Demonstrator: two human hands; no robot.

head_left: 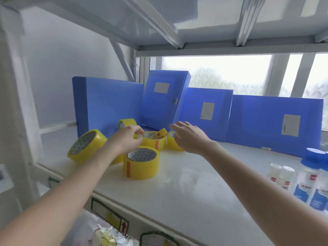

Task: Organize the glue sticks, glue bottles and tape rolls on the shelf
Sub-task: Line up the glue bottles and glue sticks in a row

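while both arms reach deep over the shelf [186, 176], the left hand [126, 137] has its fingers curled down at the rim of the middle roll [154, 140], pinching there, though whether it truly grips the roll or only touches it i cannot tell. the right hand [188, 136] hovers open, fingers spread, holding nothing, just above the small roll [173, 142] at the right of the cluster.

the tape rolls sit bunched at the left: a tilted roll [85, 144] leaning at the far left, a front roll [141, 166] lying flat, a back roll [127, 123] against the folders [110, 102]. to do this well, i'd say lift one roll at a time straight up, then stack or line them flat, and stand the tilted one down so it can't wheel off the edge.

the glue bottles [308, 181] stand well apart at the right, near the shelf's front edge, partly cut off from view. the blue folders lean along the back and could topple if knocked. the rolls are crowded, touching one another, so pulling the middle one may drag its neighbours.
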